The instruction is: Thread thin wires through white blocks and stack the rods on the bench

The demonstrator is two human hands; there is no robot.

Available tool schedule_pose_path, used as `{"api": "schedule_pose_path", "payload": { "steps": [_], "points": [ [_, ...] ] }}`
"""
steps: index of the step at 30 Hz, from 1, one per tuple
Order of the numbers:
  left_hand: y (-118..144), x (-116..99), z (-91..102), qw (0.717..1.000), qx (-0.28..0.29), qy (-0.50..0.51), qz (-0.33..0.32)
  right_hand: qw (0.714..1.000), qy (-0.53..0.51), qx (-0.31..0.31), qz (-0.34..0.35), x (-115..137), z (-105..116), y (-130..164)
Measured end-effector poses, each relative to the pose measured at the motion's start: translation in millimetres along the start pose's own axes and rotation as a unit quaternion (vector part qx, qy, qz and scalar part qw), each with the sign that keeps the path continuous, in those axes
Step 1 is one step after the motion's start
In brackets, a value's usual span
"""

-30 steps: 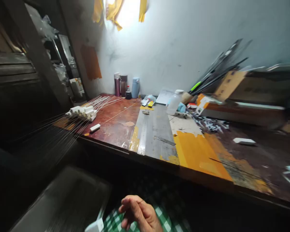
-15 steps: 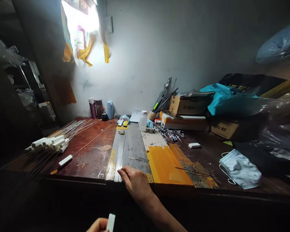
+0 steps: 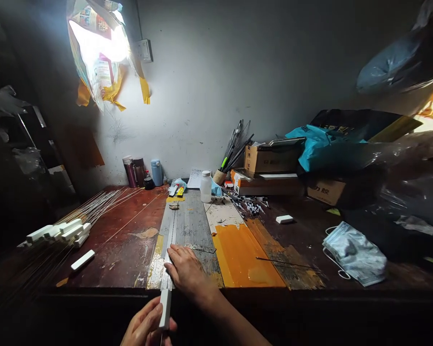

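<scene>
Worn reddish wood, that's my desk [image 3: 122, 250], with a grey metal plate [image 3: 193, 226] taped down the middle and a steel ruler [image 3: 169, 240] along its left edge. My right hand [image 3: 187, 271] lies flat on the near end of that ruler, fingers spread. My left hand [image 3: 146, 327], at the near edge, is pinching a small white block [image 3: 164, 307] upright, just below the ruler's end.
</scene>
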State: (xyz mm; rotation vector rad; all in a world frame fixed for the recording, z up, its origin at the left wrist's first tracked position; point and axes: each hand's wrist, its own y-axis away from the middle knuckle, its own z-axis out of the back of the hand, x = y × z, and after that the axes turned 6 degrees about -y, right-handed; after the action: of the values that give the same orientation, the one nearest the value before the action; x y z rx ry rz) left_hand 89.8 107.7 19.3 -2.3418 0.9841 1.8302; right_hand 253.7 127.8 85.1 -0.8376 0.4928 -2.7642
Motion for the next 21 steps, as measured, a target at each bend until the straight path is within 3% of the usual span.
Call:
{"api": "schedule_pose_path", "payload": {
  "steps": [6, 10, 13, 17, 19, 21],
  "points": [
    [0.9, -2.7, -3.1, 1.000, -0.010, 0.013, 0.006, 1.000, -0.001, 0.013, 0.001, -3.7, -6.6, 2.2],
    [3.1, -7.9, -5.8, 1.000, -0.003, 0.018, 0.001, 0.999, -0.022, -0.031, 0.022, -8.2, -11.8, 0.2],
    [12.7, -26.0, 0.5, 1.000, -0.001, -0.018, -0.005, 0.991, -0.061, -0.101, 0.068, -8.8, -5.0, 4.8],
    [55.6, -78.9, 27.9, 0.988, -0.002, -0.127, -0.091, 0.957, -0.154, -0.220, 0.110, -0.8, 13.2, 38.5],
    [84.2, -100.5, 51.7, 0.961, -0.012, -0.239, -0.138, 0.953, -0.191, -0.215, 0.095, 4.3, 20.0, 66.1],
    [112.3, -101.9, 82.4, 0.927, -0.012, -0.356, -0.113, 0.954, -0.224, -0.196, 0.042, 7.4, 22.6, 97.7]
  ]
}}
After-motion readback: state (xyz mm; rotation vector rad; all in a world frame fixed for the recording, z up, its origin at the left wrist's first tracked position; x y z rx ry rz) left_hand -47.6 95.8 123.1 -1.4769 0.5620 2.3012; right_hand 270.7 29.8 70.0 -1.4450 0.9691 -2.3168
